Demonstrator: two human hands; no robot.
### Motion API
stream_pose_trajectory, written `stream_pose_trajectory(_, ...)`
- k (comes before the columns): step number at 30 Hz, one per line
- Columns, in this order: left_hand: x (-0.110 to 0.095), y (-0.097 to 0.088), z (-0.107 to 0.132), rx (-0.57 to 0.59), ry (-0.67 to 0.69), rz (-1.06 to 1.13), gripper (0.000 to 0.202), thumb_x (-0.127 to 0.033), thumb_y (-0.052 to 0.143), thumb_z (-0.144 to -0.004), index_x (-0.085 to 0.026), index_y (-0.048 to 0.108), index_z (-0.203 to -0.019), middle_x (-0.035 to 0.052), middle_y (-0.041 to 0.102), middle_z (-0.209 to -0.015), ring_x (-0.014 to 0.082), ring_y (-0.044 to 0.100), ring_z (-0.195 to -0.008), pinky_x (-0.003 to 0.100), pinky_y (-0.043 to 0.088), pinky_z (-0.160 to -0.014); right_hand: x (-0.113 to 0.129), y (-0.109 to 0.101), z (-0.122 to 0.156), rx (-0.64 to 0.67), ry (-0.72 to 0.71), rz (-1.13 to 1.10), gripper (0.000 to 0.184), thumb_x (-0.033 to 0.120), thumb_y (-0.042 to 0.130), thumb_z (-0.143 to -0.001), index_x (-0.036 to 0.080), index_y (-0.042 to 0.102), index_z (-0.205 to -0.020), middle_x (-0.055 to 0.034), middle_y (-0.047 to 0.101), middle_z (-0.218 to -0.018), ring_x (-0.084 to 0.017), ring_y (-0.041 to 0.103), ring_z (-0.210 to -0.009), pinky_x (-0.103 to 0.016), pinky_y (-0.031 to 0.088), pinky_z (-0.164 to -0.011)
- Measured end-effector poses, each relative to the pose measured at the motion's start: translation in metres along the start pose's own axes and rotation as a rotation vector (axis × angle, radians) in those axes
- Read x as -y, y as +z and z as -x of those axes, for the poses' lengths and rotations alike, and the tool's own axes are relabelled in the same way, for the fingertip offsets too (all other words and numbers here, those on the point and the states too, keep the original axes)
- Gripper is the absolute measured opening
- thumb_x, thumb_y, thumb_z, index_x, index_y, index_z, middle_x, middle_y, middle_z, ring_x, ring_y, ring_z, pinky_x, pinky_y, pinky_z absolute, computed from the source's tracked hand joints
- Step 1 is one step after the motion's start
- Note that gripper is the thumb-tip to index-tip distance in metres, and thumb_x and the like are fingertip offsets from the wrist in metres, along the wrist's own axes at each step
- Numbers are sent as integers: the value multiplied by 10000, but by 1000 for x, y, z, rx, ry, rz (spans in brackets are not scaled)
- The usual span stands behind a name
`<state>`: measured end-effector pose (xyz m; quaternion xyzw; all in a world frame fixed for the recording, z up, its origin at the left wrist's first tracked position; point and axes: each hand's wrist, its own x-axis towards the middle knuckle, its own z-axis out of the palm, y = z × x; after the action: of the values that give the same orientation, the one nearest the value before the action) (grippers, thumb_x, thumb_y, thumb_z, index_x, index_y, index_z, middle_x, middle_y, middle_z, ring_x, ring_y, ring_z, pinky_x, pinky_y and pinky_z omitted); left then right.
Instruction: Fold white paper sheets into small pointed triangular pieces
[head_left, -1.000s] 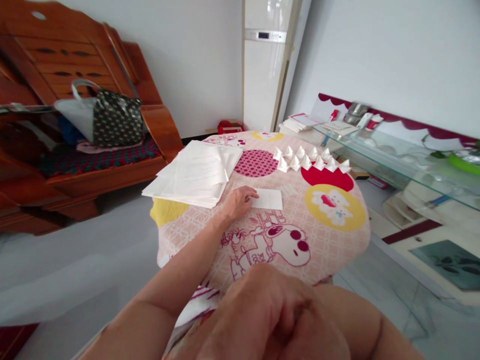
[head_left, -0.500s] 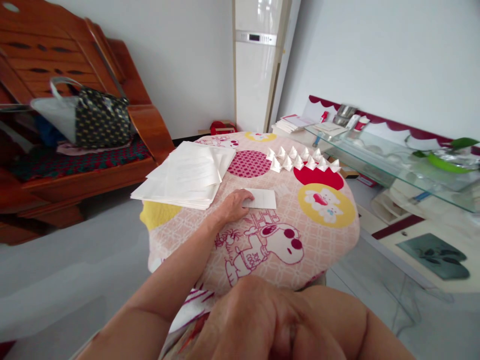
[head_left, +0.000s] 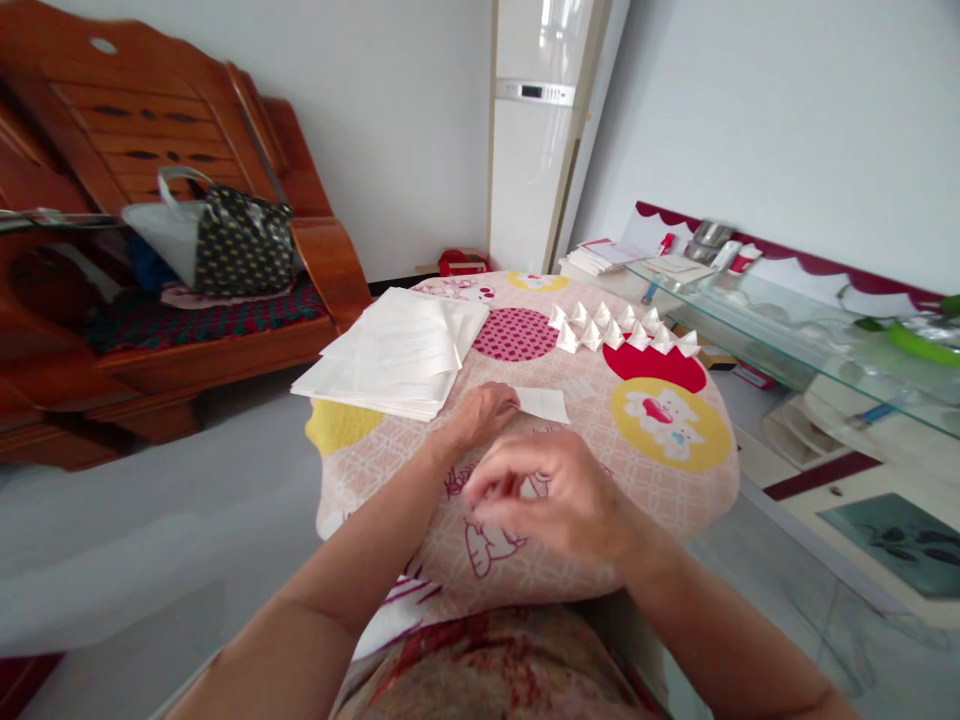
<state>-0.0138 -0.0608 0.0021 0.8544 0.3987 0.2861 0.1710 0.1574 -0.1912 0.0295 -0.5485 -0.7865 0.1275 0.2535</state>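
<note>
My left hand (head_left: 486,412) rests on the near end of a small white folded paper (head_left: 544,404) lying on a round table with a pink cartoon cloth (head_left: 660,470); its fingers curl down onto the sheet. My right hand (head_left: 559,497) hovers above the cloth nearer to me, fingers loosely bent and apart, nothing visible in them. A stack of white paper sheets (head_left: 397,350) lies at the table's left edge. A row of several small folded white paper shapes (head_left: 622,330) stands at the far side.
A wooden bench (head_left: 150,250) with a dark patterned bag (head_left: 232,240) stands to the left. A tall white appliance (head_left: 536,130) stands at the back wall. A glass shelf (head_left: 810,330) with assorted items runs along the right.
My right hand has moved forward, away from the camera, out over the table. My left hand stays on the folded paper. The view shifted slightly.
</note>
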Motion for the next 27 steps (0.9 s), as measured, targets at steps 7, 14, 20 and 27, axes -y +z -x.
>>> stream_pose_trajectory(7, -28, 3, 4, -11, 165, 17, 139, -243, 629, -922, -164, 720, -853, 62, 692, -808, 199, 649, -825, 326, 498, -831, -43, -12, -50, -29, -37, 57, 158, 124, 650, -830, 186, 774, -906, -98, 744, -874, -231, 689, -876, -293, 507, -751)
stream_pose_trajectory(14, -29, -8, 5, -144, -12, 387, 352, -423, 563, -988, -156, 718, -821, 50, 731, -805, 170, 657, -779, 285, 505, -752, -85, 1, -39, -69, -163, -304, 247, 82, 613, -855, 215, 817, -896, -86, 806, -1045, -226, 749, -977, -363, 573, -910)
stream_pose_trajectory(20, -15, -6, 1, -92, -5, 442, 176, -192, 626, -892, -157, 761, -999, 69, 758, -988, 162, 677, -865, 278, 536, -800, -105, 2, -37, 32, -205, -448, 251, 112, 632, -843, 243, 836, -911, -74, 815, -1082, -229, 758, -1023, -414, 583, -961)
stream_pose_trajectory(27, -17, 14, 3, 178, 17, 295, 268, -67, 632, -799, -162, 782, -1000, 31, 735, -881, 140, 649, -756, 247, 515, -728, -107, 7, -32, -52, -307, -191, 280, 71, 618, -813, 242, 828, -883, -92, 806, -1043, -249, 741, -964, -465, 574, -946)
